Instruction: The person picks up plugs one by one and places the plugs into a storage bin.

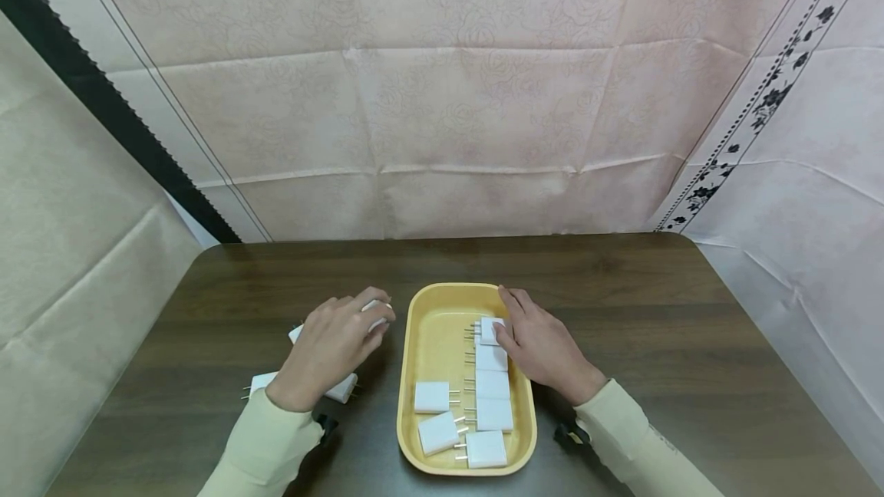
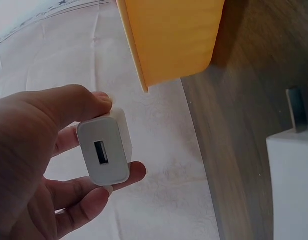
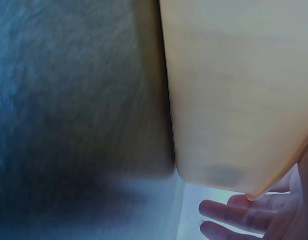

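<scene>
My left hand [image 1: 330, 343] is above the table, left of the yellow tray [image 1: 407, 374]. Between its thumb and fingers it pinches a white USB charger plug [image 2: 104, 147], whose port end faces the left wrist camera. My right hand [image 1: 549, 347] lies over the tray's far right rim. Its thumb is inside by the top charger plug [image 1: 490, 328], while its fingers extend outside past the corner [image 3: 244, 217]. Several white charger plugs [image 1: 492, 383] form a column along the tray's right side, prongs pointing left. Two more, a straight one [image 1: 431, 397] and a tilted one [image 1: 438, 433], lie at lower left.
Around and partly under my left forearm, more white charger plugs [image 1: 341, 388] lie on the dark wooden table [image 1: 621, 297]; one is at the far left [image 1: 261, 382]. Pale patterned cloth [image 1: 476, 113] hangs behind the table and along both sides.
</scene>
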{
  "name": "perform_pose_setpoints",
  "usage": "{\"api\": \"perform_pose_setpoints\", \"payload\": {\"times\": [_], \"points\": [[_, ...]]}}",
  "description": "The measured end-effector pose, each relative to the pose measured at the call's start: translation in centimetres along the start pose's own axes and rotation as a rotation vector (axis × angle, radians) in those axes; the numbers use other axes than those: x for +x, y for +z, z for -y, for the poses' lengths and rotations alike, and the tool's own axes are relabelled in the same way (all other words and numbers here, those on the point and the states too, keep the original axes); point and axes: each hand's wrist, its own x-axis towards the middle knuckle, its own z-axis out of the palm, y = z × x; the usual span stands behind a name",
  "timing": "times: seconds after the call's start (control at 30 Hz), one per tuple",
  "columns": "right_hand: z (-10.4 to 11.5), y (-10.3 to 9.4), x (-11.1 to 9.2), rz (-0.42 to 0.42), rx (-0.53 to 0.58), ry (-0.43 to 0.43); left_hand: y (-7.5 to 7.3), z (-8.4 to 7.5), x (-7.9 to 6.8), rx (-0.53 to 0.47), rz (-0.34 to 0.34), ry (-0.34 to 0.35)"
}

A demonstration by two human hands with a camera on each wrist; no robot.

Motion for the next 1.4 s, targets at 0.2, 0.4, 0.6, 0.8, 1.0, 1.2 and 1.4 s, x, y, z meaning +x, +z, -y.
{"api": "perform_pose_setpoints", "payload": {"times": [0.2, 0.4, 0.6, 0.8, 1.0, 1.2, 1.4], "points": [[0.0, 0.0, 0.1, -0.003, 0.002, -0.004, -0.1, -0.3, 0.1, -0.03, -0.016, 0.023], [0.0, 0.0, 0.1, -0.009, 0.008, -0.003, -0.1, -0.6, 0.2, -0.045, -0.015, 0.028], [0.0, 0.0, 0.0, -0.002, 0.014, 0.001, -0.1, -1.0, 0.2, -0.055, -0.025, 0.037], [0.0, -0.1, 0.0, -0.001, 0.015, -0.001, 0.0, -1.4, 0.3, -0.053, -0.001, 0.017], [0.0, 0.0, 0.1, -0.004, 0.017, -0.002, -0.1, -1.9, 0.4, -0.086, 0.049, -0.02], [0.0, -0.1, 0.0, -0.002, 0.014, -0.005, -0.1, -2.2, 0.4, -0.133, 0.06, -0.033], [0.0, -0.1, 0.0, 0.001, 0.011, 0.0, -0.1, -2.5, 0.5, -0.148, 0.066, -0.021]]}}
